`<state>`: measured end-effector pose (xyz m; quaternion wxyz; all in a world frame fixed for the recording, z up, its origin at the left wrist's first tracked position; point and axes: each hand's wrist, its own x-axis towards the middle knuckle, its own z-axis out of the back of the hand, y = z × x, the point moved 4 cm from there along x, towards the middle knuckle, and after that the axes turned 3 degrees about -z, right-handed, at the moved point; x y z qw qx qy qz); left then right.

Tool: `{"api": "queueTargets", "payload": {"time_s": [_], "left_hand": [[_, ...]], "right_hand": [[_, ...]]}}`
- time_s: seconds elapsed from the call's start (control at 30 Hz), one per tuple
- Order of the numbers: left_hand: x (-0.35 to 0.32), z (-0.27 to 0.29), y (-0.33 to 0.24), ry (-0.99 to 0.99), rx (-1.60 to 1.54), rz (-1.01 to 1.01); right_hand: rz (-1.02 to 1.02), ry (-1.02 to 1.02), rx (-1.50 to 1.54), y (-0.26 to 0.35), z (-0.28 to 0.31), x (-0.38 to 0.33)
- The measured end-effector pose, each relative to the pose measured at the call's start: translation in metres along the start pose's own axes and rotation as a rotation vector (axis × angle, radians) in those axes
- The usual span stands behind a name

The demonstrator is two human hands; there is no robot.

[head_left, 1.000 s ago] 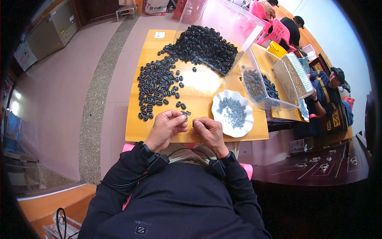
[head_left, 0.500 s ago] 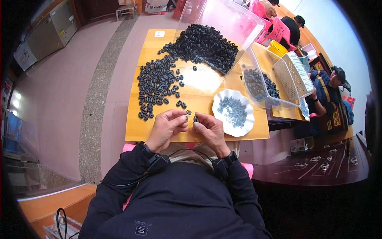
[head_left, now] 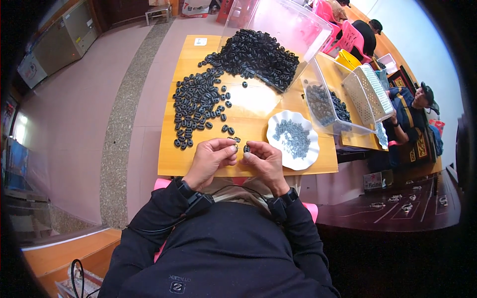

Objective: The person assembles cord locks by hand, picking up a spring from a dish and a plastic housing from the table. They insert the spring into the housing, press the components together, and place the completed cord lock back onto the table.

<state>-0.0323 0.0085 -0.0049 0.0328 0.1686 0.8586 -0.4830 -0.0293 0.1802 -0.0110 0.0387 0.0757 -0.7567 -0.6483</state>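
Close together over the table's near edge, both my hands have their fingertips pinched. My right hand [head_left: 267, 161] grips a small black oval piece with two holes [head_left: 246, 148] between thumb and forefinger. My left hand [head_left: 209, 161] pinches something tiny with a brassy glint, too small to name. Just beyond the left fingertips lies another small dark piece [head_left: 237, 139]. More black oval two-hole pieces [head_left: 196, 102] spread over the table to the left, running back to a big heap [head_left: 261, 57]. To the right of my right hand, a white scalloped plate [head_left: 312, 151] holds many small grey slivers [head_left: 293, 139].
The heap spills from a tipped clear plastic bin [head_left: 318, 37]. On the right stand another clear bin [head_left: 355, 130] with black pieces and a white perforated basket [head_left: 376, 89]. A person [head_left: 412, 111] sits beyond them, and pink chairs [head_left: 352, 37] are farther back.
My hands stay in nearly the same place. The fingertips have shifted slightly, and the brassy glint at the left fingertips shows less. The whole view has moved a little.
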Motion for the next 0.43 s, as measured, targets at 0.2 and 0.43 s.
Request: {"api": "queueTargets", "payload": {"time_s": [0.2, 0.43], "left_hand": [[0.0002, -0.0005, 0.0018, 0.003, 0.027, 0.006], [0.0006, 0.0005, 0.0039, 0.022, 0.056, 0.001]], "right_hand": [[0.014, 0.008, 0.006, -0.0014, 0.0009, -0.0002], [0.009, 0.044, 0.018, -0.004, 0.002, -0.0001]]}}
